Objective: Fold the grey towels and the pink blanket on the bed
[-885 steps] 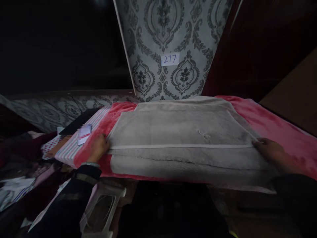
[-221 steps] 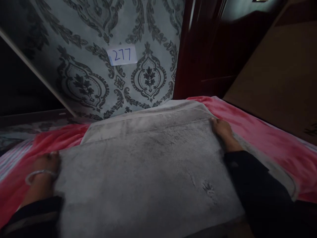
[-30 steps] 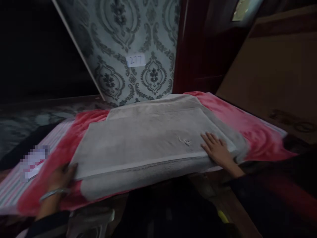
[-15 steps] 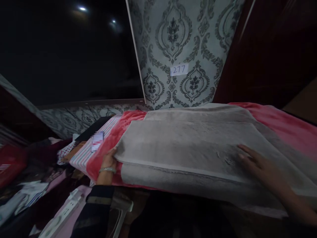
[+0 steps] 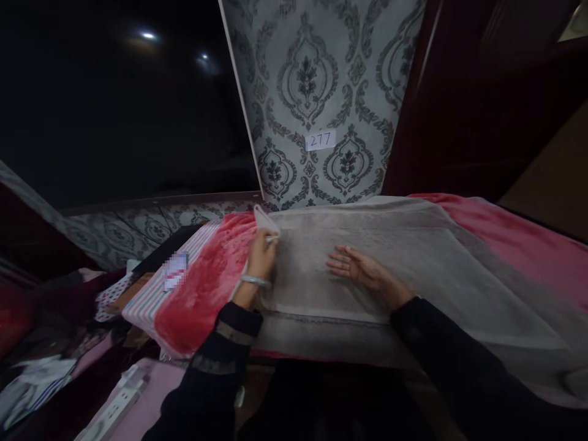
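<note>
A grey plush blanket (image 5: pixel 413 251) lies in folded layers over a red blanket (image 5: pixel 188 312). My left hand (image 5: pixel 263 254), with a bracelet at the wrist, is closed on the grey blanket's left edge, whose far corner stands up above the fingers. My right hand (image 5: pixel 362 269) is over the middle of the grey blanket, palm turned to the left, fingers stretched and holding nothing. Whether it touches the cloth is unclear. Under the red blanket, striped cloth (image 5: pixel 151 294) shows at the left.
A large dark screen (image 5: pixel 124 110) stands at the back left. A paper marked 277 (image 5: pixel 320 140) is on the patterned wall. Clothes (image 5: pixel 37 380) and a white power strip (image 5: pixel 114 407) lie at lower left. Dark red panelling (image 5: pixel 478 104) rises at the right.
My left hand has moved right and away from me, drawing the grey blanket's left edge inward and baring more red blanket. My right hand has moved left to the blanket's middle.
</note>
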Demonstrator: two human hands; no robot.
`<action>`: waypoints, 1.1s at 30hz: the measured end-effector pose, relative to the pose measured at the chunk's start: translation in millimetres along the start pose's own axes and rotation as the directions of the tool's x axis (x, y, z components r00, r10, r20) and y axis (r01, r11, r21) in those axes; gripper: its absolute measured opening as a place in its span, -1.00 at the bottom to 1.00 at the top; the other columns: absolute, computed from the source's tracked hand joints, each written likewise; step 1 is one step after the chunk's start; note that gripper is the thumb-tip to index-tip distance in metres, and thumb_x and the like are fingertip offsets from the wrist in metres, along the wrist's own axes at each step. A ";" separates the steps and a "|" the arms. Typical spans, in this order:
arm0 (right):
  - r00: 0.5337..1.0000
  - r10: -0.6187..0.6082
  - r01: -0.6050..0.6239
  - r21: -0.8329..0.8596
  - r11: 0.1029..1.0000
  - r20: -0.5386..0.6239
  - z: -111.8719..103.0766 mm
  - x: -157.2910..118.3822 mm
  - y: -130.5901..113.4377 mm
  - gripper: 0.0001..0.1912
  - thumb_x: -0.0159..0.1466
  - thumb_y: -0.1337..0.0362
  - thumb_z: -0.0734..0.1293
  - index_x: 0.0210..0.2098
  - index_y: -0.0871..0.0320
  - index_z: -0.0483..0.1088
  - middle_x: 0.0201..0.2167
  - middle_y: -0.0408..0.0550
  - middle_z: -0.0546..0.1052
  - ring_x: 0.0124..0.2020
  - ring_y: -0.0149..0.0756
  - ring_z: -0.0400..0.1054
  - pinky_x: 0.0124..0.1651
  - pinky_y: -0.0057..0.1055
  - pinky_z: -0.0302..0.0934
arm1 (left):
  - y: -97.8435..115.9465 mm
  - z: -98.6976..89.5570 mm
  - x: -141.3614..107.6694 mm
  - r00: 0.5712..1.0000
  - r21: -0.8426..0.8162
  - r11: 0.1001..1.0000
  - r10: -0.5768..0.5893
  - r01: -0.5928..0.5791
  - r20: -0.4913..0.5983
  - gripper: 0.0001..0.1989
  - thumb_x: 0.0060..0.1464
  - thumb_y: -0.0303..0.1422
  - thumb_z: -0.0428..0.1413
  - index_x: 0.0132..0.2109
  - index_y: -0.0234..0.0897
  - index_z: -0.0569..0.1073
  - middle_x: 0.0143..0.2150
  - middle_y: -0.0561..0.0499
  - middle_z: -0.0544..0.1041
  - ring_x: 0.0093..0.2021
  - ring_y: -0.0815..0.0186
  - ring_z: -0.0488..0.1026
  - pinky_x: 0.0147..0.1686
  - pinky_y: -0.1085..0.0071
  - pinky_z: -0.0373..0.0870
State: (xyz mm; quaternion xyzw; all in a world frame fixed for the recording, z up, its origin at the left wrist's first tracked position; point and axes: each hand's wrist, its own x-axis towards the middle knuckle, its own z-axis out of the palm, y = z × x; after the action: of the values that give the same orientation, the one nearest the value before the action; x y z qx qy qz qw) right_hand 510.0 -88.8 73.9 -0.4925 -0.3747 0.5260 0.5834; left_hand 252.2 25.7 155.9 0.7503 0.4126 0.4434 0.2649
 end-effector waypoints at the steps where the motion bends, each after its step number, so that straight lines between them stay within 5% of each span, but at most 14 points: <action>1: 1.000 0.012 -0.012 0.023 1.000 0.008 -0.3 6.8 1.0 -0.62 0.45 0.05 0.07 0.14 0.05 0.25 0.17 0.22 0.47 0.09 -0.05 0.49 0.16 0.13 0.34 | 12.5 17.6 -8.4 0.997 0.023 0.998 0.050 -0.052 0.064 -0.87 0.09 -0.49 0.11 -0.20 -0.20 0.42 -0.16 -0.04 0.61 -0.08 0.22 0.55 -0.02 0.28 0.43; 5: 0.993 0.114 -0.115 0.074 0.991 0.019 -1.8 22.3 6.5 -0.66 0.46 0.11 0.04 0.09 0.07 0.25 -0.03 0.13 0.56 -0.11 -0.14 0.55 0.07 0.02 0.40 | 34.6 71.7 -63.9 0.836 0.272 0.868 0.247 -0.415 0.490 -0.71 0.17 -0.56 0.00 -0.04 -0.15 0.43 -0.26 -0.07 0.62 -0.20 0.17 0.59 -0.23 0.31 0.44; 8: 0.979 0.204 -0.204 0.112 0.973 0.013 1.1 27.1 8.6 -0.67 0.45 0.14 0.10 0.10 0.12 0.28 -0.11 0.11 0.58 -0.22 -0.20 0.54 -0.06 -0.17 0.45 | 28.2 89.1 -101.3 0.767 0.304 0.808 0.256 -0.504 0.589 -0.70 0.14 -0.61 -0.01 -0.09 -0.19 0.49 -0.22 -0.15 0.63 -0.16 0.13 0.59 -0.19 0.28 0.48; 14: 0.966 0.149 -0.164 -0.058 0.985 -0.210 10.4 49.4 8.7 -0.38 0.29 0.31 0.29 0.33 -0.01 0.17 -0.18 -0.09 0.58 -0.39 -0.36 0.45 -0.28 -0.40 0.38 | 1.1 89.2 -128.7 0.780 0.377 0.749 0.286 -0.544 0.557 -0.45 0.05 -0.66 0.01 0.19 -0.34 0.42 0.27 -0.23 0.46 0.33 0.00 0.33 0.27 -0.01 0.33; 20: 0.936 -0.124 -0.011 -0.380 0.925 -0.330 15.8 83.6 5.1 -0.27 0.07 0.47 0.36 0.26 0.18 0.38 -0.18 -0.02 0.61 -0.27 -0.25 0.49 -0.16 -0.37 0.41 | -0.2 85.6 -120.9 0.802 0.410 0.721 0.342 -0.559 0.491 -0.37 0.05 -0.70 -0.06 0.25 -0.24 0.42 0.24 -0.14 0.50 0.28 0.13 0.40 0.27 0.09 0.36; 24: 0.895 -0.253 0.042 -0.493 0.869 -0.369 0.2 88.9 -1.5 -0.24 0.02 0.53 0.27 0.24 0.19 0.43 0.05 0.01 0.57 0.01 -0.18 0.48 0.14 -0.30 0.33 | 10.4 99.7 -118.2 0.804 0.413 0.705 0.399 -0.576 0.441 -0.37 0.09 -0.69 -0.06 0.28 -0.23 0.39 0.24 -0.14 0.50 0.29 0.13 0.38 0.27 0.11 0.36; 28: 0.862 -0.307 0.020 -0.576 0.817 -0.404 -20.5 78.2 7.8 -0.31 -0.02 0.54 0.26 0.11 0.21 0.53 0.12 0.06 0.55 0.18 -0.11 0.40 0.30 -0.21 0.19 | 2.3 123.0 -131.6 0.751 0.413 0.651 0.405 -0.637 0.522 -0.49 0.17 -0.62 0.00 0.22 -0.23 0.42 0.21 -0.20 0.51 0.25 0.05 0.41 0.18 0.03 0.42; 33: 0.861 -0.348 0.051 -0.619 0.784 -0.370 -33.1 70.1 28.4 -0.41 0.08 0.46 0.30 0.13 0.23 0.51 0.14 0.09 0.53 0.17 -0.15 0.41 0.29 -0.19 0.20 | -4.7 131.2 -144.4 0.751 0.435 0.630 0.407 -0.643 0.520 -0.50 0.22 -0.58 0.00 0.28 -0.26 0.37 0.28 -0.22 0.44 0.31 0.02 0.34 0.23 0.00 0.36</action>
State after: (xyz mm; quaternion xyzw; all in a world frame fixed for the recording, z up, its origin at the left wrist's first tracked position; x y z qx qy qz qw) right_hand 546.3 -27.0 33.0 -0.7158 -0.4194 0.1826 0.5276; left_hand 328.0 -99.3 26.5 0.9515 0.2283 0.1996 -0.0525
